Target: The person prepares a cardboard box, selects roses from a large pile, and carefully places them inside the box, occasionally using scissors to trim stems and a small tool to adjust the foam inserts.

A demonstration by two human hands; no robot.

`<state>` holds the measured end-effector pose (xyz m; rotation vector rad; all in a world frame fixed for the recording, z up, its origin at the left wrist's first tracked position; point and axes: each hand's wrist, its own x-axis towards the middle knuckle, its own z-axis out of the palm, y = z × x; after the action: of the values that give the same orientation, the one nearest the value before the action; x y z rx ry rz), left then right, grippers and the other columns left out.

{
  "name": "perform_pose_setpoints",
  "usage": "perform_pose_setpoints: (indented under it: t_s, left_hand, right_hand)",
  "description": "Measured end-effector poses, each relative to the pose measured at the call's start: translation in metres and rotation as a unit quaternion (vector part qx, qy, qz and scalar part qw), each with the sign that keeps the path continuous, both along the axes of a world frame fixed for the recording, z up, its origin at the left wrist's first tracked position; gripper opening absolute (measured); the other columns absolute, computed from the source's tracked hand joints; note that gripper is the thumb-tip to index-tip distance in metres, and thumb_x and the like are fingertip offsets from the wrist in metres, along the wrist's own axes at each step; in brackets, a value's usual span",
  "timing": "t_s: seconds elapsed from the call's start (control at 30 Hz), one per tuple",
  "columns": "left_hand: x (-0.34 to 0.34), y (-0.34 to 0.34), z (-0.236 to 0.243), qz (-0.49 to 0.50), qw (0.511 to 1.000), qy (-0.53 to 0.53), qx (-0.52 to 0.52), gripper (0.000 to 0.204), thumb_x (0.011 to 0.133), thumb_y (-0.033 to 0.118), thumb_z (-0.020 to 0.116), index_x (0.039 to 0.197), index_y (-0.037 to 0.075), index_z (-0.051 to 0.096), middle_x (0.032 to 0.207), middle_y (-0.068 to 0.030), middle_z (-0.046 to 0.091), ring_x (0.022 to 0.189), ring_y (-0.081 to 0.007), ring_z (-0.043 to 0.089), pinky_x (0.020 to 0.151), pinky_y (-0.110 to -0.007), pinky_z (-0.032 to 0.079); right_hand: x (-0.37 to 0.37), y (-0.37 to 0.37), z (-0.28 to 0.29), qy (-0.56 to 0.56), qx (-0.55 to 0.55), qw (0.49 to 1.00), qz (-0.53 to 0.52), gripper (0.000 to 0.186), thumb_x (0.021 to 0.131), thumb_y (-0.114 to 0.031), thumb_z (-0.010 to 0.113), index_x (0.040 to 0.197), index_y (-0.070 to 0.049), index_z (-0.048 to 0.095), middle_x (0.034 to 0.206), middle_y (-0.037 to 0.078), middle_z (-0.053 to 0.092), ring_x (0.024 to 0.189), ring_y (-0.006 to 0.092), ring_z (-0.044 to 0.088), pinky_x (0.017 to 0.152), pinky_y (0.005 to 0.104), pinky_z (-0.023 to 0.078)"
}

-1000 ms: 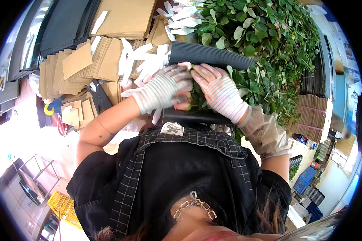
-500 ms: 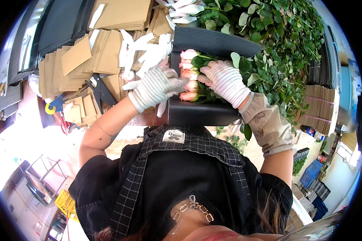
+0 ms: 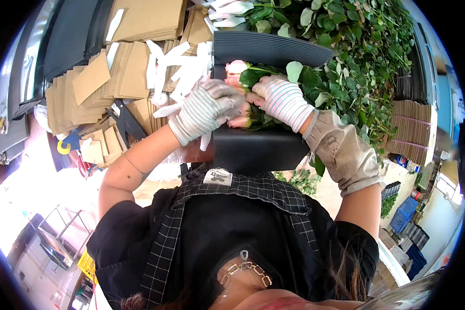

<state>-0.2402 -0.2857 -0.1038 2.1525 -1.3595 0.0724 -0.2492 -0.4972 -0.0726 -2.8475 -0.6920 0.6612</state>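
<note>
Desk (image 3: 197,154), left to right: cardboard piles (image 3: 132,70) and white sleeves (image 3: 191,74), overlapping, no clean count. Left hand (image 3: 204,107) just shifted over the mid-row, so both hands meet at the blooms; fingers blurred, pinch can't tell. Four pink roses (image 3: 237,67) visible in one black tray (image 3: 258,150), middle hidden. Right hand (image 3: 284,101): fingers bunched beside blooms, grip unclear. Leafy stems (image 3: 356,62), uncountable.

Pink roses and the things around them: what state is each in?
Pink roses: lined up, partly covered
Left hand: gloved, over the roses, fingers blurred
Right hand: gloved, beside the roses
Black ridged sheet: bowed
White sleeves: loosely piled
Small cardboard sheets: fanned out
Leafy stems: heaped
</note>
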Motion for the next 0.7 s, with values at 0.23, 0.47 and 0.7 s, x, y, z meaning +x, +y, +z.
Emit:
perform_pose_setpoints:
  t_s: [0.23, 0.47, 0.7]
  left_hand:
    - [0.006, -0.016, -0.013, 0.070, 0.993, -0.026, 0.092, 0.079, 0.068, 0.037, 0.071, 0.132, 0.002, 0.040, 0.139, -0.0155, 0.037, 0.132, -0.0323, 0.030, 0.109, -0.044, 0.023]
    - [0.007, -0.024, -0.017, 0.048, 0.996, -0.038, 0.060, 0.073, 0.074, 0.042, 0.064, 0.130, 0.002, 0.041, 0.139, -0.0171, 0.036, 0.130, -0.0349, 0.032, 0.107, -0.046, 0.025]
    - [0.014, -0.012, -0.031, 0.057, 0.991, 0.122, -0.003, 0.059, 0.082, 0.041, 0.055, 0.126, 0.002, 0.046, 0.131, -0.0162, 0.046, 0.124, -0.0317, 0.041, 0.106, -0.040, 0.029]
  right_hand:
    - [-0.048, -0.040, 0.051, -0.231, 0.440, 0.855, -0.148, 0.031, 0.085, -0.031, 0.060, 0.103, -0.006, 0.064, 0.083, 0.009, 0.062, 0.081, 0.0221, 0.060, 0.067, 0.0350, 0.048]
    - [-0.247, -0.045, -0.081, -0.080, 0.583, 0.414, -0.695, 0.041, 0.094, -0.037, 0.043, 0.126, -0.011, 0.047, 0.096, 0.010, 0.054, 0.077, 0.0202, 0.053, 0.068, 0.0332, 0.048]
    - [-0.068, -0.004, 0.073, -0.088, 0.254, 0.957, 0.111, 0.068, 0.086, -0.045, 0.048, 0.135, 0.000, 0.037, 0.143, 0.021, 0.032, 0.133, 0.0363, 0.029, 0.108, 0.0445, 0.025]
